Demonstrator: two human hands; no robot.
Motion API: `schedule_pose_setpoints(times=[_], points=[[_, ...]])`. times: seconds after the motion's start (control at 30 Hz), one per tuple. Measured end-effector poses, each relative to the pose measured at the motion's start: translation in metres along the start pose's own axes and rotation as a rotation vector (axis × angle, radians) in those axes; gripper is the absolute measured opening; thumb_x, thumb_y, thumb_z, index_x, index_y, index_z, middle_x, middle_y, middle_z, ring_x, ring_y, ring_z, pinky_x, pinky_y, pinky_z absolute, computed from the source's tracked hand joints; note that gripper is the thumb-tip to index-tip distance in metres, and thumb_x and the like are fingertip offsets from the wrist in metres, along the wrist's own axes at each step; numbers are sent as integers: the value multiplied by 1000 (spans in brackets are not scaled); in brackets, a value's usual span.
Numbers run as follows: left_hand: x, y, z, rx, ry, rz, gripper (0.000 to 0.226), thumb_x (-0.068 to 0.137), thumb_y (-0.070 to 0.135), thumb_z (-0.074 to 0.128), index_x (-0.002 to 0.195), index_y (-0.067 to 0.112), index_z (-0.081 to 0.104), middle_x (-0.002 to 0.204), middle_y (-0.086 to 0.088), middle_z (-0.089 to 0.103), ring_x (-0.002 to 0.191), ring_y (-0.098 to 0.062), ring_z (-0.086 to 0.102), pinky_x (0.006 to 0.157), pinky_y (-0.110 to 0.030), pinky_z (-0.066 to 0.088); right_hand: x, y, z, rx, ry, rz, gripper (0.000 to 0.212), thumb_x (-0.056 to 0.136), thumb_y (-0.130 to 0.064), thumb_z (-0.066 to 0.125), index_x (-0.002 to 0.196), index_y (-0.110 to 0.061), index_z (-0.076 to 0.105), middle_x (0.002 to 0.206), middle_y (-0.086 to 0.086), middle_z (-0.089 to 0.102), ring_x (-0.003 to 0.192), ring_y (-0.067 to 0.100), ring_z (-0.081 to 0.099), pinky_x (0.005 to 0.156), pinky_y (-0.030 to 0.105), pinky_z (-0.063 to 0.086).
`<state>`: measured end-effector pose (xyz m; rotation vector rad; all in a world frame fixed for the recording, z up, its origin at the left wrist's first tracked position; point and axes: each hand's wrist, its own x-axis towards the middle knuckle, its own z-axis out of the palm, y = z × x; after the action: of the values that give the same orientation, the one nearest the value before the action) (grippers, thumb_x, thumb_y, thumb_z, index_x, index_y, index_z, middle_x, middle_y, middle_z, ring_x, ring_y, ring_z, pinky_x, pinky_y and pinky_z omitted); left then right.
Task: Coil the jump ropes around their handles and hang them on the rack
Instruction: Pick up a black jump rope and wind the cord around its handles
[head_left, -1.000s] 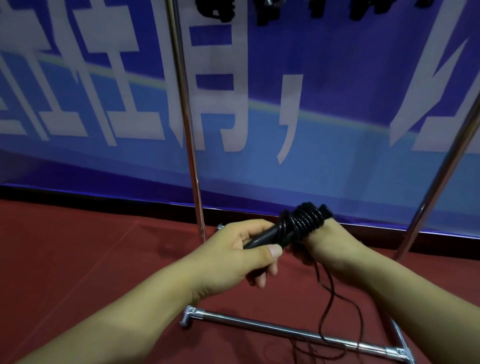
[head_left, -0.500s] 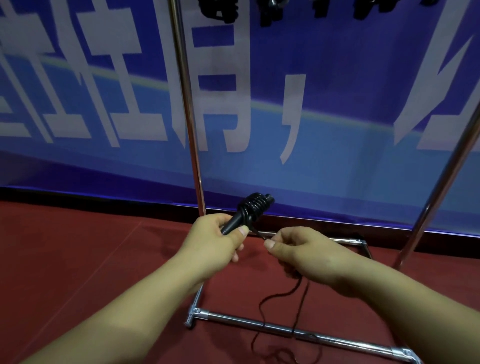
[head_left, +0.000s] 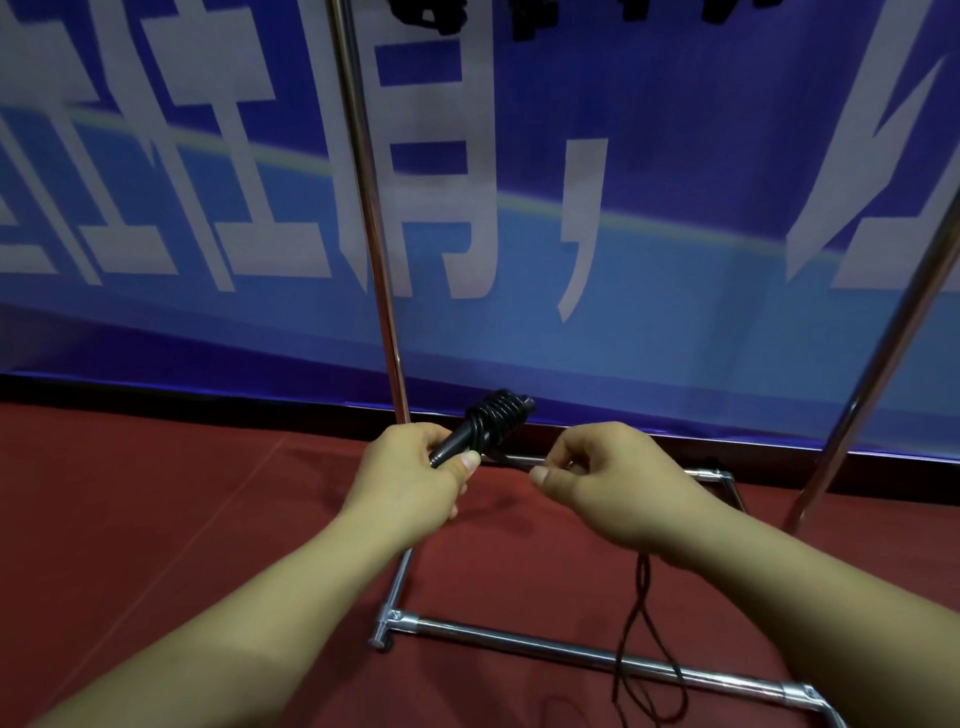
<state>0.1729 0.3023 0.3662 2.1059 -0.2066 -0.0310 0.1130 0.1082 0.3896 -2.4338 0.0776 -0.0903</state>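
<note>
Left hand (head_left: 410, 480) has a closed grip on the black handle (head_left: 457, 444), thumb across its near end; the coil (head_left: 501, 418) sits just beyond that grip, toward the banner. Right hand (head_left: 605, 480) pinches the rope (head_left: 511, 461) taut just right of the handle. Slack (head_left: 641, 618) hangs below the right grip, over the rack's base bar (head_left: 571, 647). Risks: the tail snagging that bar; tension lapsing, so the stacked turns slide off the handle's far end.
</note>
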Motion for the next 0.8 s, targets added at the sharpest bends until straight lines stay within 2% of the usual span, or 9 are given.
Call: schedule_pose_setpoints(times=[0.13,0.2,0.33,0.5,0.57,0.63,0.7,0.8], points=[[0,1,0,51,17,11,5,94,19,68,92,22,70,65,0,71,51,-11,66,62,-27,58,0,-2,1,-138,-19,-28,32,96,-42,57,82,-16,69,63,-2,58,57,11,52,48,20,35],[0,0,1,92,26,15,5,94,21,69,90,23,70,66,0,71,53,-13,68,66,-31,60,0,-4,1,-16,-49,37,35,98,-42,55,80,-14,69,57,-4,53,50,12,47,45,19,34],[0,0,4,208,50,29,6,89,33,71,83,30,70,69,3,72,67,-19,71,75,-40,61,-1,-8,0,357,-124,191,40,99,-41,54,69,-17,60,57,3,51,52,19,49,57,28,42],[5,5,3,222,101,-12,8,83,37,74,81,30,71,68,3,72,71,-23,72,76,-40,61,-5,-13,0,455,-204,262,44,98,-54,50,72,-18,54,47,-1,53,65,23,55,75,37,47],[7,3,2,244,95,-37,11,83,38,75,77,29,71,67,2,72,71,-23,73,77,-40,61,-7,-14,-2,465,-203,269,43,96,-52,56,70,-18,52,49,0,53,63,22,54,73,36,48],[8,2,2,257,67,-58,13,82,39,75,76,28,72,68,3,73,70,-21,74,77,-40,61,-7,-12,-4,453,-175,245,41,93,-49,61,66,-19,52,52,0,52,57,19,51,66,30,44],[6,3,6,313,22,-55,15,82,40,76,76,27,72,70,2,73,70,-20,73,75,-39,61,-7,-9,-5,467,-144,213,41,92,-45,65,62,-20,53,52,-1,48,54,17,45,65,30,39],[-1,7,14,454,-122,-31,20,86,38,75,76,22,70,73,-3,72,70,-20,71,69,-33,60,-6,-6,-6,595,-124,182,31,95,-31,63,69,-14,60,53,-2,38,50,15,35,61,34,34]])
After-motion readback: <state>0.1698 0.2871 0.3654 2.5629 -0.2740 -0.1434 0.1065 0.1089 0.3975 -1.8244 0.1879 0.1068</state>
